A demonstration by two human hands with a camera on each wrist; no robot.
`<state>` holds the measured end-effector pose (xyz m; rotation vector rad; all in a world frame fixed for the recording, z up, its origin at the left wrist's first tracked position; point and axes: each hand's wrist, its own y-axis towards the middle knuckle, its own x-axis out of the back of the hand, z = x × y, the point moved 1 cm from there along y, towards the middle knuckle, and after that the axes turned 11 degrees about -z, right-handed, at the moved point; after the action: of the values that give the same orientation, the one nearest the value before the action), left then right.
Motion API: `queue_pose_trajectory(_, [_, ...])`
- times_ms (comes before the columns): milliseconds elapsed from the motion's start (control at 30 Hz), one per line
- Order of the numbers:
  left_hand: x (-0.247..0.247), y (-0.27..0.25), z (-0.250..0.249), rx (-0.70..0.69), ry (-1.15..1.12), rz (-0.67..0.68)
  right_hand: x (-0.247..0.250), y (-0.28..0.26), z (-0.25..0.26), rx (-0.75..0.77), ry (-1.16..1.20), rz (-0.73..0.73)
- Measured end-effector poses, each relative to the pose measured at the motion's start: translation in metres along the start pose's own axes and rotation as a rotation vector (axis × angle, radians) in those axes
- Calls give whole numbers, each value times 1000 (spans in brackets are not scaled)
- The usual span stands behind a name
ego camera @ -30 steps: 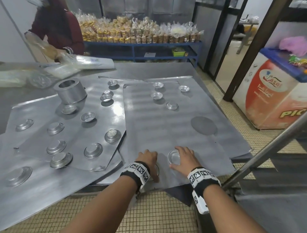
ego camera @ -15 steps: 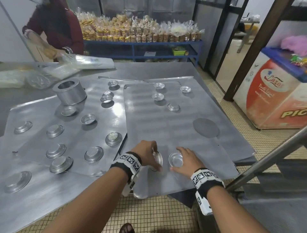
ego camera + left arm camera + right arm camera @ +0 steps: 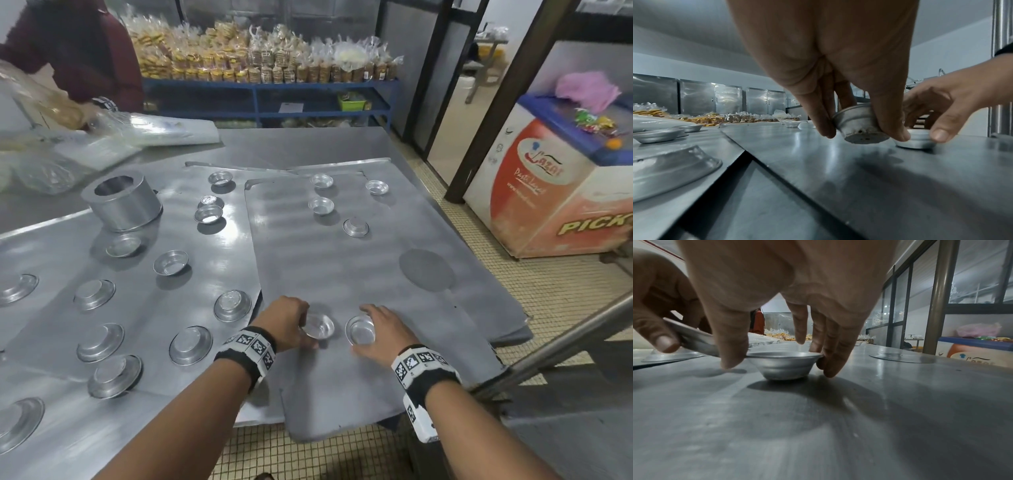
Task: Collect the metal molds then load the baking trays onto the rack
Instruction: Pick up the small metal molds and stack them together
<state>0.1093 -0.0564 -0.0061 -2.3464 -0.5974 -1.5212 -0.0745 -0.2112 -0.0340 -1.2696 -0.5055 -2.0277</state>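
Two small round metal molds sit at the near end of the grey baking tray (image 3: 342,267). My left hand (image 3: 303,325) pinches one mold (image 3: 859,125) by its rim and holds it tilted just above the tray. My right hand (image 3: 375,329) has thumb and fingers curled round the rim of the other mold (image 3: 786,365), which stands upright on the tray. The two molds (image 3: 318,325) (image 3: 360,329) are nearly touching. Several more molds (image 3: 321,205) lie at the tray's far end.
Overlapping shiny trays on the left (image 3: 191,308) carry several wider molds (image 3: 171,262) and a tall metal ring (image 3: 121,200). A slanted steel rack bar (image 3: 565,339) passes by my right forearm. A freezer (image 3: 548,192) stands at the right. Another person (image 3: 78,51) works at the back left.
My left hand has lifted its mold off the tray near the front edge and brought it beside the right hand's mold. The right hand stays on its mold.
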Motion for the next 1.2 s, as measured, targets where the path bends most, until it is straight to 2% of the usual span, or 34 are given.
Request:
queue_pose_trajectory(233, [-8, 4, 14, -50, 76, 45, -7, 12, 7, -2, -12, 4])
queue_pose_trajectory(400, [-2, 7, 15, -116, 110, 144, -9, 16, 5, -16, -18, 23])
queue_pose_trajectory(567, [0, 7, 15, -121, 60, 180, -9, 18, 7, -31, -20, 21])
queue_pose_trajectory(1000, [-1, 15, 21, -132, -90, 18, -5, 26, 23, -41, -59, -16])
queue_pose_trajectory(1200, [20, 42, 40, -10, -157, -5, 1, 59, 41, -18, -70, -33])
